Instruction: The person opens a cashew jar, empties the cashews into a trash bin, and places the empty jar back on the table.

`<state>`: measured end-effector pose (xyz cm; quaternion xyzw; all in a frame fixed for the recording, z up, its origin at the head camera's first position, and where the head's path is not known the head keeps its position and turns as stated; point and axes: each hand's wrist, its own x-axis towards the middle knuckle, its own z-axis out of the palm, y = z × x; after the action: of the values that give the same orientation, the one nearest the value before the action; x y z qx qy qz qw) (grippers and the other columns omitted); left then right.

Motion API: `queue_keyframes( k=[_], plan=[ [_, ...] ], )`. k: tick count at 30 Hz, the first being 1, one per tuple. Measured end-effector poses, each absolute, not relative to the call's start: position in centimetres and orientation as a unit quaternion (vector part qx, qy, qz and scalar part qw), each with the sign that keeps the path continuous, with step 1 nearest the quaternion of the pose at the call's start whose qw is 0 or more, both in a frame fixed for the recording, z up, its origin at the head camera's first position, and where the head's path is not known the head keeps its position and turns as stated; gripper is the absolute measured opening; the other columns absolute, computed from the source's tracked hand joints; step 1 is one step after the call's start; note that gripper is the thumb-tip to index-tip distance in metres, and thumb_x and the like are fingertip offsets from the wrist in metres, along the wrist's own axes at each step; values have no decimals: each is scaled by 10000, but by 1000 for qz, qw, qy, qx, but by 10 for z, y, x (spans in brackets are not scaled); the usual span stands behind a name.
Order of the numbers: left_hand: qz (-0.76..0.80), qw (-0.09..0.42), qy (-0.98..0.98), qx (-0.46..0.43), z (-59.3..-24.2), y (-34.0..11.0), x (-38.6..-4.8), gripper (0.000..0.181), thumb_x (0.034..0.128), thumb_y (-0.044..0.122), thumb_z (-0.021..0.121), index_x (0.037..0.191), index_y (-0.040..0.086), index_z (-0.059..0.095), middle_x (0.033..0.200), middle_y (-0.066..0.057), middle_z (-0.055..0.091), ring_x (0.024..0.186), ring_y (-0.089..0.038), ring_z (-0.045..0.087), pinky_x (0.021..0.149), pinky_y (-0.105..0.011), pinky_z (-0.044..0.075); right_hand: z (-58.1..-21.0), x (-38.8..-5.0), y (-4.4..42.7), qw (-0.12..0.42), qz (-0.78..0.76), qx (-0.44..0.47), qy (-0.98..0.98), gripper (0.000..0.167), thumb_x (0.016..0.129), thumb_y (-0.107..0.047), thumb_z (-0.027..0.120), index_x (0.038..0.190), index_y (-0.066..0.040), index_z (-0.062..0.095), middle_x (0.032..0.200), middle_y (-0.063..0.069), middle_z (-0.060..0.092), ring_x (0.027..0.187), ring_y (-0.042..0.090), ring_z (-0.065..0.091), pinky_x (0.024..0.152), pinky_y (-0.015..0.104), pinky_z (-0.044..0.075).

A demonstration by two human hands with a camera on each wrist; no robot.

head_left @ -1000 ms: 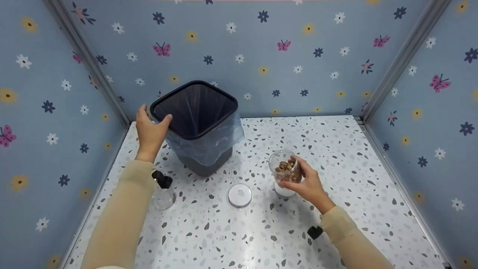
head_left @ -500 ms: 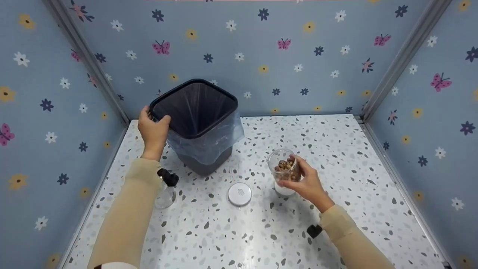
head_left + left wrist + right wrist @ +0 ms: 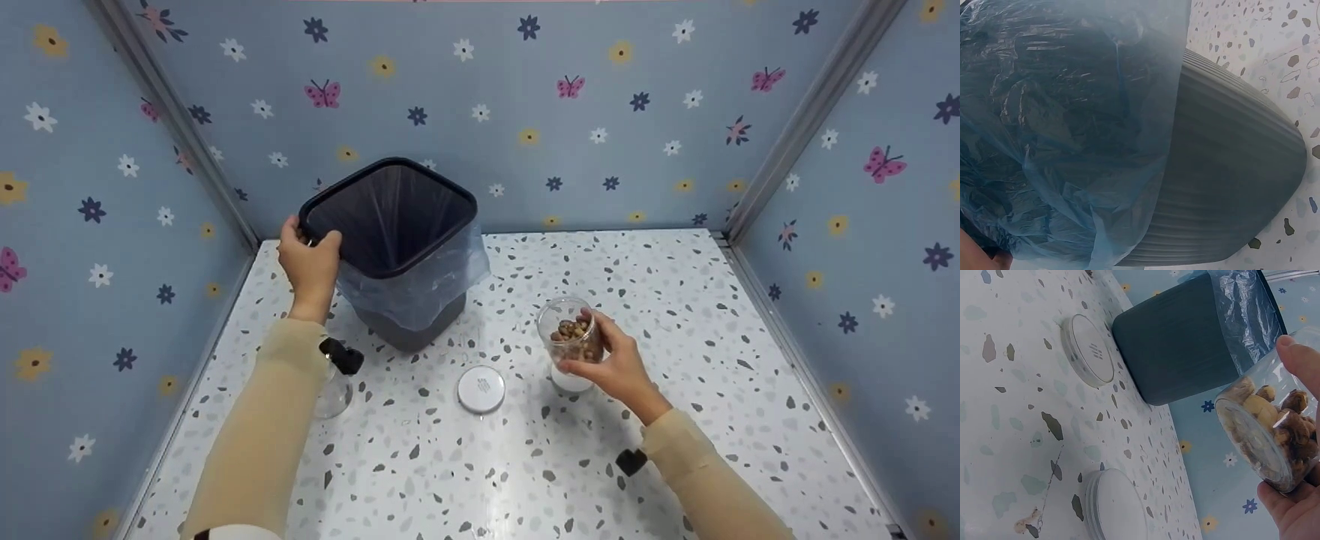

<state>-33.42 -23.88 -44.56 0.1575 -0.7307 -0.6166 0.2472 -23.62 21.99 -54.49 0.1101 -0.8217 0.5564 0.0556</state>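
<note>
In the head view my right hand (image 3: pixel 619 371) grips a clear jar (image 3: pixel 562 311) partly filled with lumpy brown and tan pieces (image 3: pixel 1294 424); their exact kind is unclear. Lidless, the jar is held off the table, and its flat base shows in the right wrist view. Under it lies a white round lid (image 3: pixel 571 381). My left hand (image 3: pixel 311 270) holds the near left side of a dark trash can's (image 3: pixel 379 326) rim, thumb over the edge. A blue plastic liner (image 3: pixel 1072 124) is folded over the can's outside.
A second white lid (image 3: pixel 481 390) lies on the speckled table (image 3: pixel 420 480) between the can and the jar. Beside my left wrist stands a clear container (image 3: pixel 334 401), partly hidden by the sleeve. Patterned blue walls (image 3: pixel 525 165) enclose the back and both sides.
My left forearm has swung slightly to the right, while that hand stays at the can's rim. The jar and my right hand have barely moved.
</note>
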Motion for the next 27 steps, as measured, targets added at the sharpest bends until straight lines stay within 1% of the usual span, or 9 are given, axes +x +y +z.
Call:
queue_keyframes(
  k=[6, 16, 20, 27],
  plan=[
    [-623, 244, -725, 164, -443, -237, -334, 769, 928, 104, 590, 1653, -21, 366, 1656, -236, 479, 1542, -304, 500, 1262, -375, 431, -542, -236, 220, 57, 558, 106, -821, 981, 760, -92, 994, 1597, 13, 494, 1540, 251, 606, 1418, 434, 600, 1235, 566, 442],
    [-626, 235, -724, 166, -443, -237, -335, 787, 920, 105, 596, 1663, -11, 361, 1675, -218, 471, 1552, -291, 490, 1264, -369, 428, -541, -239, 217, 51, 557, 116, -821, 987, 754, -84, 995, 1598, 7, 492, 1578, 240, 577, 1449, 427, 579, 1238, 550, 443],
    [-626, 231, -725, 169, -443, -239, -334, 792, 928, 119, 595, 1671, -4, 349, 1685, -216, 460, 1559, -289, 483, 1268, -365, 422, -537, -240, 216, 50, 554, 121, -822, 991, 762, -99, 994, 1605, 5, 483, 1580, 246, 570, 1459, 425, 570, 1246, 544, 435],
    [-630, 218, -730, 150, -443, -241, -332, 786, 964, 130, 559, 1699, 32, 299, 1716, -200, 412, 1589, -291, 443, 1275, -390, 417, -528, -242, 214, 56, 555, 132, -819, 976, 769, -78, 989, 1606, -11, 491, 1567, 232, 582, 1427, 407, 594, 1198, 565, 478]
  ],
)
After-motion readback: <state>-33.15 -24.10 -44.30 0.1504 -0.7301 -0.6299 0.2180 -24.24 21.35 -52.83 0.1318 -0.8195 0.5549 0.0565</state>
